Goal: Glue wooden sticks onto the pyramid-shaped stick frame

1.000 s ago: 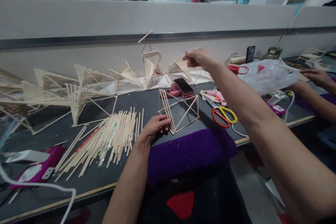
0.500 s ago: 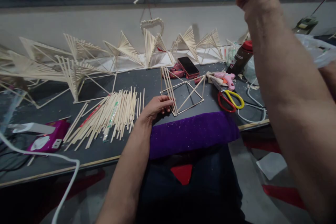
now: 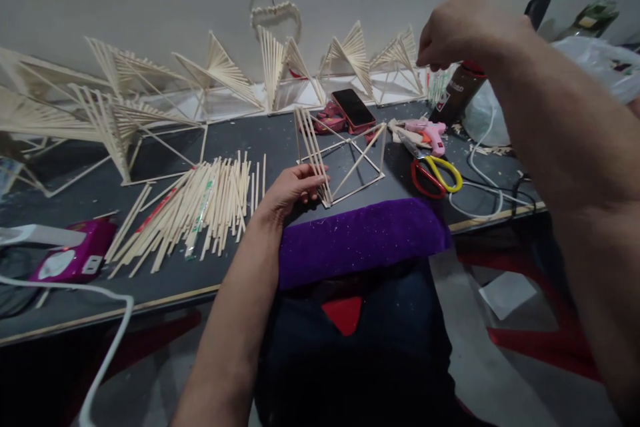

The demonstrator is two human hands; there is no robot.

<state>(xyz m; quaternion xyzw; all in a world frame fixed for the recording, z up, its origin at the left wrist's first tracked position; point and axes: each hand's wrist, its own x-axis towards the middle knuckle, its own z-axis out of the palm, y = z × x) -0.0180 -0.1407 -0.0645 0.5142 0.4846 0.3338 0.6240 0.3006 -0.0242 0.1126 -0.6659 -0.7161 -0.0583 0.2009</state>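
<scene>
My left hand (image 3: 293, 193) rests on the table and pinches the lower end of the slanted sticks on a small wooden stick frame (image 3: 313, 147). The frame stands on the dark tabletop, with crossed sticks on its right side. My right hand (image 3: 463, 33) is raised above the table at the right, fingers curled downward; whatever it may hold is hidden. To the left of my left hand lies a loose pile of thin wooden sticks (image 3: 200, 207). Right of the frame are scissors (image 3: 431, 161) with red and yellow handles and a pink glue gun (image 3: 427, 128).
Fan-shaped stick models (image 3: 220, 70) line the back and left. A phone (image 3: 353, 110) lies behind the frame. A dark bottle (image 3: 453, 95), cables and plastic bags are at the right. A magenta box (image 3: 85, 253) sits at left. Purple cloth (image 3: 365, 240) covers the front edge.
My right hand has come down from the top of the view toward the table's back right. My left hand still holds the frame. The view has tilted down slightly.
</scene>
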